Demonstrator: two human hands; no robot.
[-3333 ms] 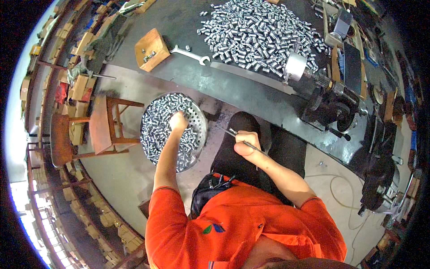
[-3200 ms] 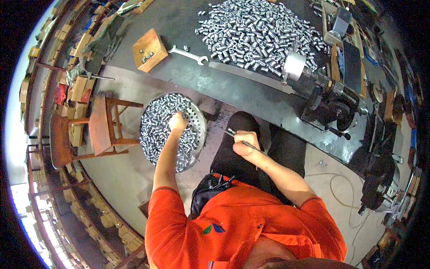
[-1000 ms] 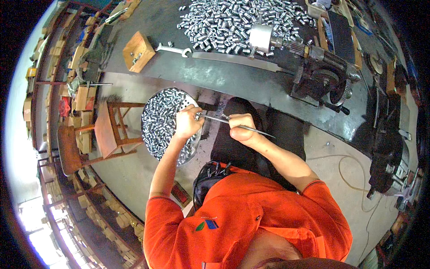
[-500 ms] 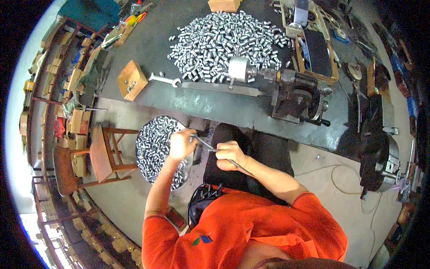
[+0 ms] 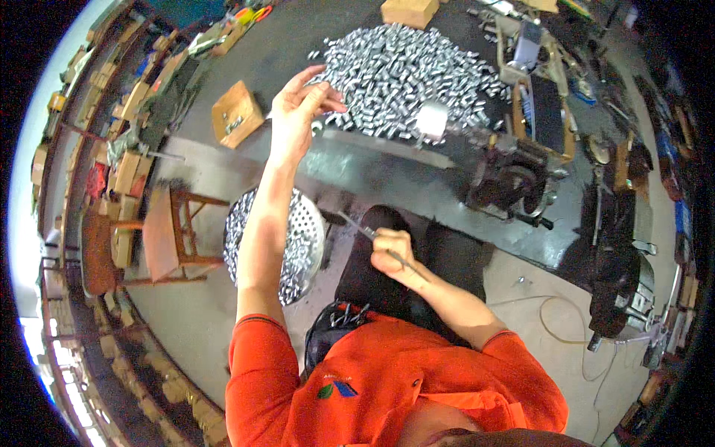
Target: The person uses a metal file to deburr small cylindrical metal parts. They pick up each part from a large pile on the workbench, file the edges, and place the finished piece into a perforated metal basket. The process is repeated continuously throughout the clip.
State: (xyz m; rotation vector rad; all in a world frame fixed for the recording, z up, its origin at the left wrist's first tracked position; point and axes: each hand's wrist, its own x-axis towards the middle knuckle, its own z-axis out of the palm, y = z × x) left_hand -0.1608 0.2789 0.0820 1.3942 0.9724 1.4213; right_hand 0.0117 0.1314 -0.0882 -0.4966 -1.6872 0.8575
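Rod (image 5: 372, 237) gripped in right hand (image 5: 396, 257), left hand (image 5: 298, 112) over cylinders (image 5: 402, 74).

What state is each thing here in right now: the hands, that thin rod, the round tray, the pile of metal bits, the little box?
Left hand: raised over the bench, fingers pinched; what it holds is too small to tell.
Right hand: closed around the thin metal rod.
Thin metal rod: gripped, tilted.
Round perforated tray: partly filled with small metal pieces.
Pile of metal pieces: loosely heaped on the bench.
Wooden box: open.
Wooden stool: upright.
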